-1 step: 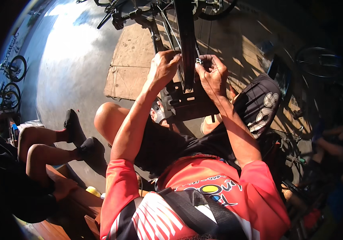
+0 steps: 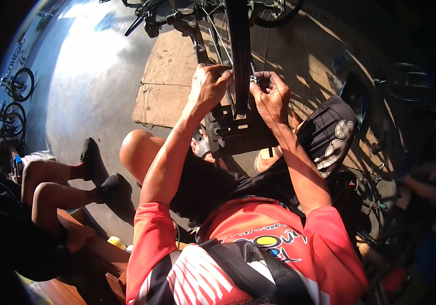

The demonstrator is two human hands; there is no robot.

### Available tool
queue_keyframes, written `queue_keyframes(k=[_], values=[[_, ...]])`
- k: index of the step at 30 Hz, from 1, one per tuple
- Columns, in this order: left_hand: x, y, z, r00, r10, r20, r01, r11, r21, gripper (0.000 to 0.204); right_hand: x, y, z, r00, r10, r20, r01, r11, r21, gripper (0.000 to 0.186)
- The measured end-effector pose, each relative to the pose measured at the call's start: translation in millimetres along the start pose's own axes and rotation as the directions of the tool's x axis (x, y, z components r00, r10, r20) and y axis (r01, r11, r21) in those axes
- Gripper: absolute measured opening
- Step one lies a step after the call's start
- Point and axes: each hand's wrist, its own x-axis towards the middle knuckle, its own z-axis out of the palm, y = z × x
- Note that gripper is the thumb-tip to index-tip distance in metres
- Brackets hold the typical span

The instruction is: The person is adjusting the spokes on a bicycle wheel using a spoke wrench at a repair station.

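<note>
A black bicycle tyre point(image 2: 240, 51) points toward me, with spokes and a frame tube beside it. My left hand point(image 2: 208, 87) is at the wheel's left side, fingers curled in by the spokes; what they hold is hidden. On the right side, my right hand point(image 2: 271, 96) pinches a small silver fitting point(image 2: 253, 80) close to the tyre. Under the wheel is a black slotted plate point(image 2: 236, 137), between my bent legs.
A cardboard sheet point(image 2: 159, 86) lies on the concrete floor point(image 2: 81, 86). A person's legs point(image 2: 60, 198) are at left beside wooden furniture point(image 2: 111, 264). Parked bicycles point(image 2: 14, 122) stand at far left. Another person's limb point(image 2: 421, 188) and bike parts are in shadow at right.
</note>
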Motion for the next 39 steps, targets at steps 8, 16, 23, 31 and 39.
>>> queue_keyframes(k=[8, 16, 23, 31, 39], values=[[-3.8, -10.3, -1.6, 0.996, -0.048, 0.072, 0.075, 0.896, -0.438, 0.039, -9.7, -27.3, -3.1, 0.968, 0.089, 0.236, -0.075, 0.995, -0.068, 0.019], [-2.0, -8.8, -4.6, 0.994, -0.064, 0.091, 0.099, 0.881, -0.462, 0.049, -6.1, -17.5, -5.8, 0.937, 0.090, 0.338, -0.101, 0.995, 0.013, 0.019], [-13.1, -30.2, -28.1, 0.780, 0.585, 0.220, -0.625, 0.733, 0.267, 0.027, 0.5, -31.6, -0.3, 0.885, 0.142, 0.443, -0.189, 0.980, 0.064, 0.019], [-13.5, -13.2, -25.9, 0.902, -0.012, 0.432, 0.223, 0.869, -0.442, 0.042, 5.1, -39.2, -9.2, 0.852, 0.185, 0.490, -0.305, 0.936, 0.176, 0.034], [-6.2, -15.4, 2.7, 0.938, -0.127, 0.322, 0.168, 0.980, -0.103, 0.053, 6.4, -34.3, -20.6, 0.828, 0.270, 0.492, -0.401, 0.897, 0.184, 0.030]])
